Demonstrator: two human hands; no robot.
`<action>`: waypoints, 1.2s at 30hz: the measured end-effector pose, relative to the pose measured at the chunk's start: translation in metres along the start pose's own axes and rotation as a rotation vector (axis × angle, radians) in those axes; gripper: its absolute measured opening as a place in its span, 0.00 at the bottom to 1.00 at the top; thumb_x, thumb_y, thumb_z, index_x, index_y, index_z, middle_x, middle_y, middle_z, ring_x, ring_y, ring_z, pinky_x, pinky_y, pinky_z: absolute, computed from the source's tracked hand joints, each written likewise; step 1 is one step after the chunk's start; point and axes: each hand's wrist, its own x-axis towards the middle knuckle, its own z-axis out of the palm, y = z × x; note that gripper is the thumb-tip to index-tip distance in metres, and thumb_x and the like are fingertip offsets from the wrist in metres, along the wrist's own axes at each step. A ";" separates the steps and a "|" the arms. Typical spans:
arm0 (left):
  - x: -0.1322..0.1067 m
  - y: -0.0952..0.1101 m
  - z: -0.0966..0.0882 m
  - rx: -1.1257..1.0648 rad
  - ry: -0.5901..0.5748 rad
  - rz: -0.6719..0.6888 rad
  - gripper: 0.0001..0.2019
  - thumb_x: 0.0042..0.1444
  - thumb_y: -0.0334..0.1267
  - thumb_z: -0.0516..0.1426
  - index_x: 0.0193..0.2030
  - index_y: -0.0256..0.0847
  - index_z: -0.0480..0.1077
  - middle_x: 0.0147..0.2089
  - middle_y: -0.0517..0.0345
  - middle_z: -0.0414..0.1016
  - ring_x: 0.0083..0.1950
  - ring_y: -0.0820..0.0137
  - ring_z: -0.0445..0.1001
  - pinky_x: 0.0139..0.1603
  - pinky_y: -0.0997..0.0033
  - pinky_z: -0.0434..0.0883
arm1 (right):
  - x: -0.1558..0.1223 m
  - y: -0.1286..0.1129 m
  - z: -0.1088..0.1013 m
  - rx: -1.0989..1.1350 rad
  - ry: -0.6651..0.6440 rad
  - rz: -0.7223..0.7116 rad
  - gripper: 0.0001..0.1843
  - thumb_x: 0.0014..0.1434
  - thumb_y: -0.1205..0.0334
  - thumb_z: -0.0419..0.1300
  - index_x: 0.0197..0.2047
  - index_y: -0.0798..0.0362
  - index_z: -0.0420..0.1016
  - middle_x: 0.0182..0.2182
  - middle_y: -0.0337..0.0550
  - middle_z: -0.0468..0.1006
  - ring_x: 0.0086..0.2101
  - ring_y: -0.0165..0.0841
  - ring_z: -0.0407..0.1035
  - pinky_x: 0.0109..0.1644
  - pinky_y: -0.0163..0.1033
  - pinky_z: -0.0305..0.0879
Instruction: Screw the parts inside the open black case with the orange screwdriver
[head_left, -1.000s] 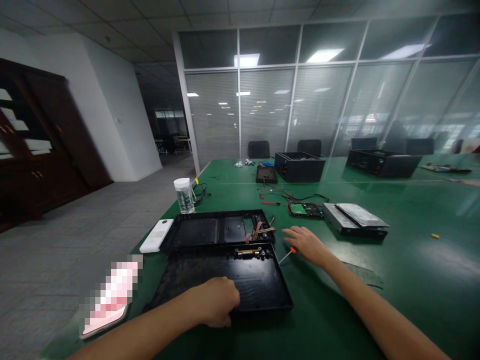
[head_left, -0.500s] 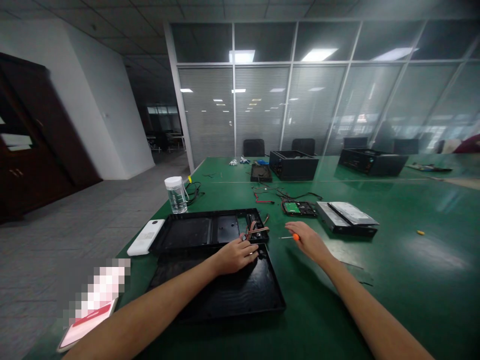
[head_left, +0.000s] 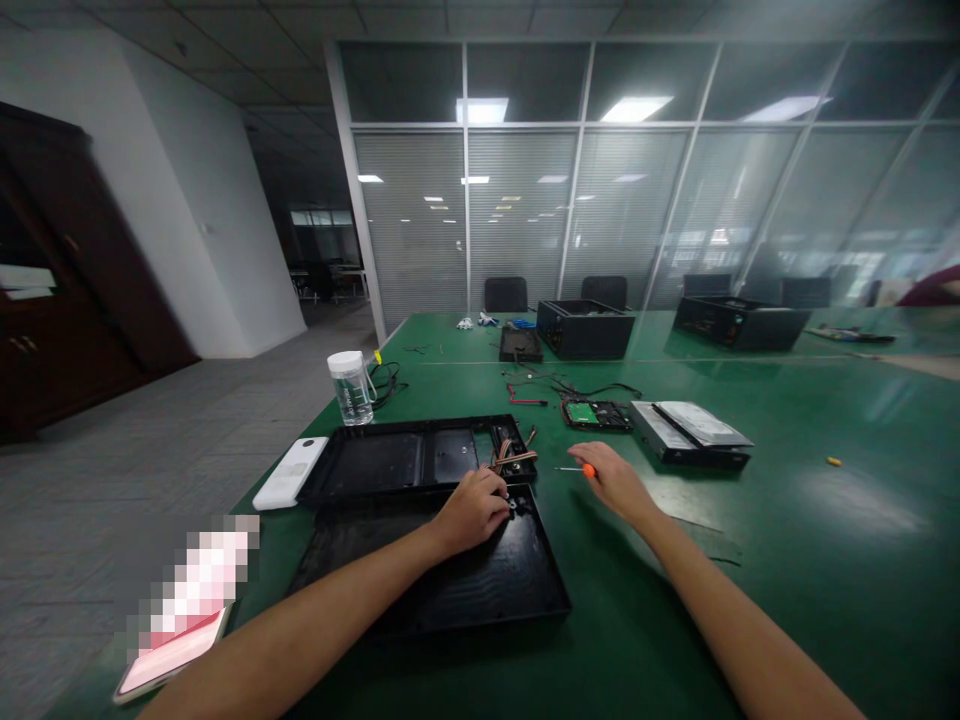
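Note:
My right hand (head_left: pixel 611 475) is closed around a screwdriver with an orange handle (head_left: pixel 589 470). Its thin shaft points left above the green table. My left hand (head_left: pixel 474 512) is over the near black plastic cover (head_left: pixel 480 590), close to its far right corner. The fingers are curled and pinched, and what they hold, if anything, is too small to name. Small metal-looking bits (head_left: pixel 514 506) lie in the cover beside the fingertips. Behind it is the other black shell (head_left: pixel 382 465), with striped wires (head_left: pixel 514 457) at its right end.
A hard drive with a green board (head_left: pixel 596 414) and a silver-black drive box (head_left: pixel 690 438) stand beyond my right hand. A water bottle (head_left: pixel 350 390), a white device (head_left: pixel 291 473) and a phone (head_left: pixel 172 655) line the left edge. Black cases (head_left: pixel 585 330) stand farther back.
My left hand's fingers have drawn back and curled, uncovering small bits in the cover's corner. My right hand has barely moved with the screwdriver.

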 end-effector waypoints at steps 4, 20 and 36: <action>0.007 0.004 -0.008 0.034 0.028 0.109 0.08 0.59 0.32 0.49 0.35 0.37 0.68 0.43 0.53 0.69 0.48 0.65 0.63 0.51 0.62 0.60 | -0.001 0.000 0.002 0.026 0.020 0.029 0.15 0.61 0.63 0.46 0.47 0.51 0.70 0.43 0.48 0.74 0.45 0.37 0.66 0.50 0.46 0.64; 0.026 -0.001 0.030 0.121 0.020 0.196 0.08 0.59 0.31 0.48 0.30 0.37 0.63 0.33 0.54 0.68 0.36 0.70 0.65 0.40 0.70 0.64 | 0.000 -0.001 0.001 -0.025 0.003 0.023 0.16 0.60 0.64 0.46 0.48 0.51 0.70 0.42 0.48 0.74 0.45 0.37 0.66 0.50 0.46 0.64; 0.025 -0.005 0.030 -0.039 0.071 0.186 0.09 0.58 0.32 0.49 0.30 0.37 0.67 0.35 0.54 0.72 0.37 0.71 0.69 0.42 0.70 0.65 | 0.005 -0.001 0.006 0.152 0.096 0.465 0.14 0.44 0.63 0.54 0.37 0.52 0.60 0.31 0.40 0.67 0.29 0.32 0.64 0.34 0.38 0.63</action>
